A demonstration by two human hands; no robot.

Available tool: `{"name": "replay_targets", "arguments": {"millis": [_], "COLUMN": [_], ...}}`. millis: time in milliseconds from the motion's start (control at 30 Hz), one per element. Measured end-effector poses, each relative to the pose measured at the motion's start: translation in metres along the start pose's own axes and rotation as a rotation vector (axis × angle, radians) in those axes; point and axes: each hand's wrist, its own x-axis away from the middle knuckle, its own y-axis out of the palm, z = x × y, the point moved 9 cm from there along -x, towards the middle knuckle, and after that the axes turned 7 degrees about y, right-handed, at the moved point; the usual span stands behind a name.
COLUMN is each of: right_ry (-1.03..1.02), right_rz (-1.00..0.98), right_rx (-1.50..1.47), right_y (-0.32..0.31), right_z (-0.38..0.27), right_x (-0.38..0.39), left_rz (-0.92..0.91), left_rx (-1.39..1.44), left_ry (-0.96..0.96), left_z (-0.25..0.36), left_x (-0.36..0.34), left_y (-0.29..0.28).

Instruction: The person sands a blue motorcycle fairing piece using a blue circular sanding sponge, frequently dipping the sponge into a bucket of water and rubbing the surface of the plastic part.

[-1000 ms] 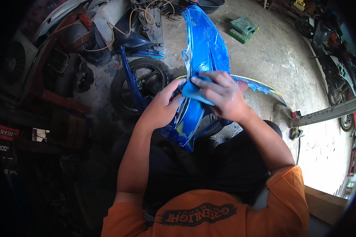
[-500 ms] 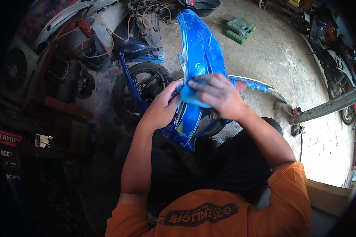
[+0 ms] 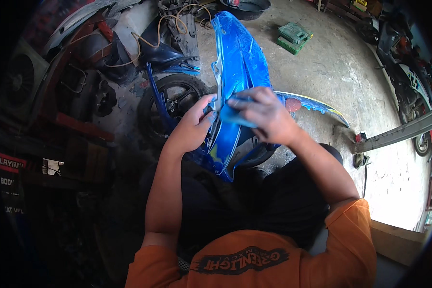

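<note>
A long, scuffed blue motorcycle fairing panel stands tilted in front of my lap, its lower tip near my knees. My left hand is closed on the panel's left edge, thumb and fingers pinching the rim. Over the middle of the panel, my right hand presses a light blue sheet against the surface. Motion smears the fingers and the sheet, so whether it is cloth or abrasive paper cannot be told. Yellow-green marking shows low on the panel.
Behind the panel, a black wheel lies on the concrete floor. Another blue and yellow fairing piece lies to the right. Farther off are a green case and a black basin. A metal beam juts in from the right.
The panel has shifted slightly left along with my left hand. My right hand has moved a little left and up, rubbing the light blue sheet over the surface.
</note>
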Motion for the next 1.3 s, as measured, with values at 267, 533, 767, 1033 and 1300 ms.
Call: {"name": "replay_targets", "arguments": {"millis": [267,533,767,1033,1300], "right_ry": [-0.012,0.048,0.034,0.053,-0.009], "right_rz": [-0.020,0.020,-0.001,-0.020,-0.065], "right_rx": [0.016,0.064,0.137,0.129,0.045], "right_y": [0.000,-0.011,-0.018,-0.025,-0.016], "right_z": [0.001,0.011,0.012,0.013,-0.003], "right_x": [0.003,0.004,-0.011,-0.018,-0.014], "left_rz": [-0.029,-0.009,-0.007,0.014,0.041], "left_rx": [-0.009,0.015,0.037,0.002,-0.028], "left_ry": [-0.086,-0.082,-0.024,-0.021,0.094], "left_z": [0.001,0.001,0.019,0.022,0.021], "left_x": [-0.002,0.000,0.001,-0.002,0.002], "left_y": [-0.001,-0.006,-0.010,-0.017,-0.020]}}
